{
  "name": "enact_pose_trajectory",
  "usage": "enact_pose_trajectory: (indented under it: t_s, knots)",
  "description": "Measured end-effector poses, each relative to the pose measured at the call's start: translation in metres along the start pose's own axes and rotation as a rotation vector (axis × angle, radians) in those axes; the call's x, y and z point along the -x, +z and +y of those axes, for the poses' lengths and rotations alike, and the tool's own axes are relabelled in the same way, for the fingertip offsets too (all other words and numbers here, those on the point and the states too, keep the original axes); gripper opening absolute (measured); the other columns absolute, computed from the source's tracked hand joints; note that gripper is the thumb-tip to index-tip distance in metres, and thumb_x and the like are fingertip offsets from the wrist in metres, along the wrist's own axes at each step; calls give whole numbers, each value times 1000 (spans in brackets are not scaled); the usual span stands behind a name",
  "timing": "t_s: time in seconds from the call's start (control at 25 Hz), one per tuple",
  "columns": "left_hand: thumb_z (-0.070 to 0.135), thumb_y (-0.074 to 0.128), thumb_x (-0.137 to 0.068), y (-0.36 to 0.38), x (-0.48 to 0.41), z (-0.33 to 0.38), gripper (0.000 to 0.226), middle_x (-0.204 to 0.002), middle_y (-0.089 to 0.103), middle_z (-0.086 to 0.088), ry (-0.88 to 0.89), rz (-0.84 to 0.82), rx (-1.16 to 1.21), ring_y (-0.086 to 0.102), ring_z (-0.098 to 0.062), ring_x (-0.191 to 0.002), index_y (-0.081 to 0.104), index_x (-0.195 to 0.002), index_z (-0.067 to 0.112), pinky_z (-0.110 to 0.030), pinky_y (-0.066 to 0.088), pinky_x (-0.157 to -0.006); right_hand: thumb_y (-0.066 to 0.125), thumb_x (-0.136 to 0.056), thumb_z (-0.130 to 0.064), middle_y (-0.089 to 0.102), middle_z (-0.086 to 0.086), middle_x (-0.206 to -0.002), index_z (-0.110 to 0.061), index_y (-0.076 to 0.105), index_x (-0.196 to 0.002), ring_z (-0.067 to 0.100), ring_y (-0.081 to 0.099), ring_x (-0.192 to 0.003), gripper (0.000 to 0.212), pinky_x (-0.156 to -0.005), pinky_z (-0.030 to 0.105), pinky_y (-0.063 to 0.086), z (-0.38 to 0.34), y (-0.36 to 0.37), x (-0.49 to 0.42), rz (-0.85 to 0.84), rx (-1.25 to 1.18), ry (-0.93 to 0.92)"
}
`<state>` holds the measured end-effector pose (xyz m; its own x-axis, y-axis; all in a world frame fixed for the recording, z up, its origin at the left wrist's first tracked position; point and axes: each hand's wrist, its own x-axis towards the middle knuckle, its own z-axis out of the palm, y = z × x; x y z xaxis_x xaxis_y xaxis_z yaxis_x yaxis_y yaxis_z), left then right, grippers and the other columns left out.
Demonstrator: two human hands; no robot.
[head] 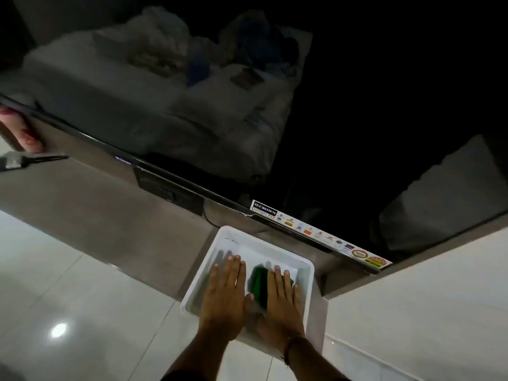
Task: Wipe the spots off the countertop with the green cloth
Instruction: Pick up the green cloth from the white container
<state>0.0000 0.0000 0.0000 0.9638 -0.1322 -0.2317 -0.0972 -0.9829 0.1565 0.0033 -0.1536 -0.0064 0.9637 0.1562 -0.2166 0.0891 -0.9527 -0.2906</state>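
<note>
A green cloth (259,287) is pressed flat inside a white tub (308,273) on the desk (115,215), directly beneath the open right hand (283,303), just right of the open, empty left hand (224,295).

Glossy white floor tiles (82,312) lie below a dark television (357,119).

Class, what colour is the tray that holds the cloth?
White. The tray shows best in the head view, with the green cloth inside.
</note>
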Motion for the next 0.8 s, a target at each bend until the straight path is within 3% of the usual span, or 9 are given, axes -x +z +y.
enact_pose_trajectory:
  t_s: [0.2,0.36,0.52,0.68,0.8]
  knots:
    - [55,20,-109,6,-19,-21,75,-169,-13,-20,-13,21,-12,-19,-40,-153,-6,-161,8,-57,1,-126,43,-93,-39,-13,0,-167,-23,-7,-157,26,-14,-153,83,-123,49,-7,18,18,-20,-47,99,9]
    - [56,15,-108,5,-21,-24,75,-169,-16,-19,0,-2,-46,-22,-38,-152,-9,-160,8,-57,2,-126,44,-102,-40,-20,-2,-162,-21,-16,-154,23,-15,-153,81,-121,43,-12,19,31,-21,5,112,7]
    - [61,8,-106,-10,-10,-14,76,-164,-27,-16,7,-18,-125,-30,-37,-149,-17,-158,11,-54,-6,-126,43,-105,-34,-24,-5,-161,-23,-22,-150,21,-19,-151,80,-121,40,-10,17,21,-16,65,78,-20]
    - [63,7,-105,-32,17,8,77,-166,-25,-13,29,1,-118,-29,-32,-150,-17,-158,12,-53,-6,-126,56,-97,-7,-12,-5,-165,-27,-8,-156,22,-17,-151,89,-121,43,-2,22,-13,29,187,39,-64]
    - [71,-31,-78,-53,45,60,100,-165,-25,-10,117,-8,-129,-24,-31,-152,-18,-158,13,-52,-13,-124,73,-76,1,16,2,-166,-28,17,-157,32,12,-152,103,-119,48,17,54,-52,87,252,30,-13]
